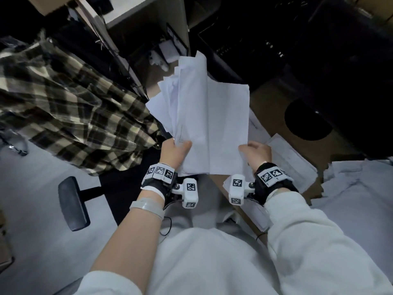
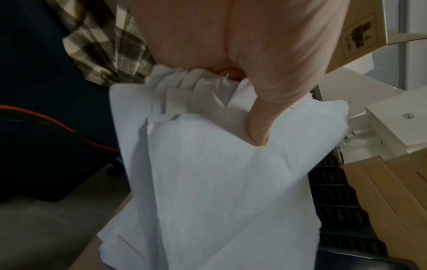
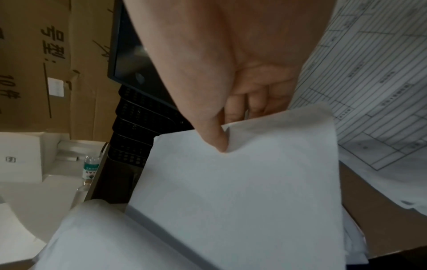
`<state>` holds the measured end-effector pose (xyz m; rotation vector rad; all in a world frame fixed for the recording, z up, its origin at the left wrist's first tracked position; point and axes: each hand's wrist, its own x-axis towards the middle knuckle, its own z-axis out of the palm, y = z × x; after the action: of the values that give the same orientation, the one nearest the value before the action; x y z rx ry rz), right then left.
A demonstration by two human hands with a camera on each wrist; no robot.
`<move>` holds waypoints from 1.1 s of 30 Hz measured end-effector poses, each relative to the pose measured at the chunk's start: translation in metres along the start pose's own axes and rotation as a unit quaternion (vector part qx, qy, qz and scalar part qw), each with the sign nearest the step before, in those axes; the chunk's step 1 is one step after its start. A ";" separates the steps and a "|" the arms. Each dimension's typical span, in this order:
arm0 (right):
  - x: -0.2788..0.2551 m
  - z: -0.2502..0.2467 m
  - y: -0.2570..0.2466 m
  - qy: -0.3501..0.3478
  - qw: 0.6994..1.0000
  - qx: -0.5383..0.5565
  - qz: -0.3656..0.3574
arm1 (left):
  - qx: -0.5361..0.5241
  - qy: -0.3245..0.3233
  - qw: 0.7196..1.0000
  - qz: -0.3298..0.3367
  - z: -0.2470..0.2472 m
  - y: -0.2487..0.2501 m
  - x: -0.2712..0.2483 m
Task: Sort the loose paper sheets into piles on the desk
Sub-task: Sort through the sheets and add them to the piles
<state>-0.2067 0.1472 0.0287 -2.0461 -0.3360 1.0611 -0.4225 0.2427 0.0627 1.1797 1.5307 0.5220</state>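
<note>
While held up in the air above the desk edge, a sheaf of loose white sheets [image 1: 204,116], thin and matte, fanned and ragged along the left side, creased near the bottom left corner. Left hand [image 1: 173,153] closed on the lower left corner, thumb [image 2: 258,127] pressed flat on the top sheet, fingers hidden behind. Right hand [image 1: 256,153] closed on the lower right corner, thumb [image 3: 216,140] denting the front sheet, fingers curled behind the paper. Top sheet rectangular and blank; those behind splayed out leftward in uneven steps.

Beneath and to the right, a brown desk [image 1: 274,99], smooth and wood-toned, carrying printed sheets [image 1: 291,158] ruled with table lines, lying flat. A rumpled pale sheet pile [image 1: 357,188] at the far right. Left of the sheaf, a checked fabric [image 1: 70,103] in cream and dark, softly folded. A dark chair armrest [image 1: 73,203] over pale grey floor. Cardboard boxes [image 3: 53,64] with black lettering and black mesh trays [image 3: 136,127] in the right wrist view. Room dim, upper right nearly black.

Long axis of the sheaf running away from the body, leaning slightly left, far end up and near short edge toward the chest.
</note>
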 end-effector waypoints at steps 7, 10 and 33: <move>0.018 0.049 -0.018 -0.021 0.998 -0.049 0.020 | 0.014 -0.011 1.000 0.008 -0.032 0.006 0.038; 0.031 0.074 -0.022 0.007 0.996 -0.080 0.037 | 0.031 0.009 0.999 0.012 -0.051 0.006 0.067; 0.101 0.221 -0.095 -0.093 0.980 -0.017 0.177 | 0.053 0.020 0.998 -0.019 -0.112 0.010 0.173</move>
<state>-0.3060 0.3813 -0.0325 -2.0885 -0.0824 1.4763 -0.5076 0.4266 0.0242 1.2263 1.6292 0.4464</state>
